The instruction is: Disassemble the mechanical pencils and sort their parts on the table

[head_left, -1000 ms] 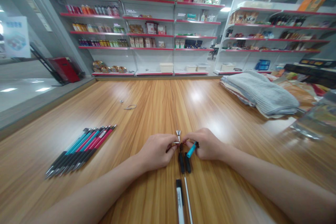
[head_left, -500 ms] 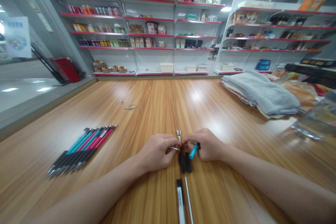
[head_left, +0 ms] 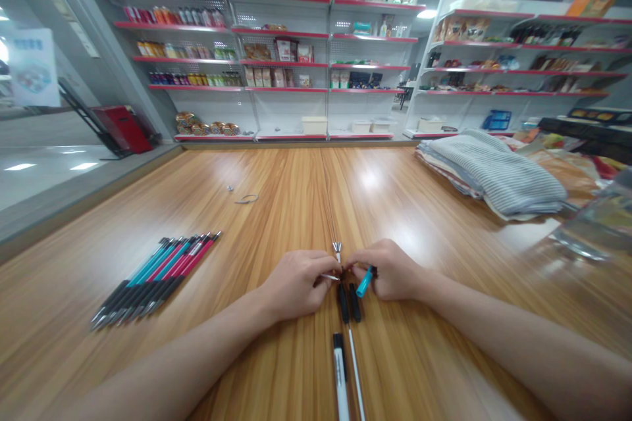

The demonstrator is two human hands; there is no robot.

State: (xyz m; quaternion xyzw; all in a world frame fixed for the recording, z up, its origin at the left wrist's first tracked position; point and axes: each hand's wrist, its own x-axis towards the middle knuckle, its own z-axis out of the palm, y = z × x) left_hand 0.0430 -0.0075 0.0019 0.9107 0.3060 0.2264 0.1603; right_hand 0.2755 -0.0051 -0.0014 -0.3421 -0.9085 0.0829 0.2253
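Note:
My left hand (head_left: 300, 283) is closed in a pinch on a thin pale rod (head_left: 330, 277), whose kind I cannot make out. My right hand (head_left: 390, 270) is curled round a short teal pen barrel (head_left: 364, 281), its thumb and forefinger almost meeting my left fingertips. Something small and dark between the fingertips is mostly hidden. Just below the hands lie two black pen grips (head_left: 344, 303) (head_left: 355, 303). Small silver pen tips (head_left: 336, 247) lie beyond the fingers. Nearer me are a white marker with a black cap (head_left: 340, 368) and a thin white refill (head_left: 356, 375).
A row of teal and pink pens with black grips (head_left: 153, 279) lies on the wooden table (head_left: 276, 210) at left. Farther off are a grey loop (head_left: 245, 198) and a tiny bit (head_left: 230, 189). Folded cloths (head_left: 494, 171) and a clear container (head_left: 592, 230) sit at right. Stocked shelves stand behind.
Both hands stay almost in place, with only slight finger movement. The whole view has shifted very slightly.

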